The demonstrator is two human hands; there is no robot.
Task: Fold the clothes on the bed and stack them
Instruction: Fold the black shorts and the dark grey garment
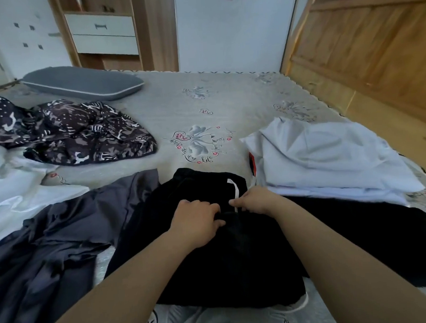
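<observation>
- The black garment (212, 255) lies spread on the bed (228, 106) directly under both hands, reaching back toward the person.
- The left hand (198, 221) curls its fingers into the black cloth and grips a fold of it; the right hand (256, 199), just beside it, pinches the white drawstring (235, 192) near the waistband.
- Risk, as I judge it: pulling on the drawstring alone could draw it out of the waistband or bunch the cloth, so the fold would come out uneven.
- The black cloth's right side runs under the white folded pile (330, 160), which sits just right of the right hand; lifting the garment could drag or topple that pile.
- Left of the left hand, a dark grey garment (51, 244) touches the black one and could get caught into the fold.
- Beyond the left hand lie a patterned dark garment (82, 136) and white cloth (10, 179), still unfolded; a grey pillow (82, 83) rests farther off.
</observation>
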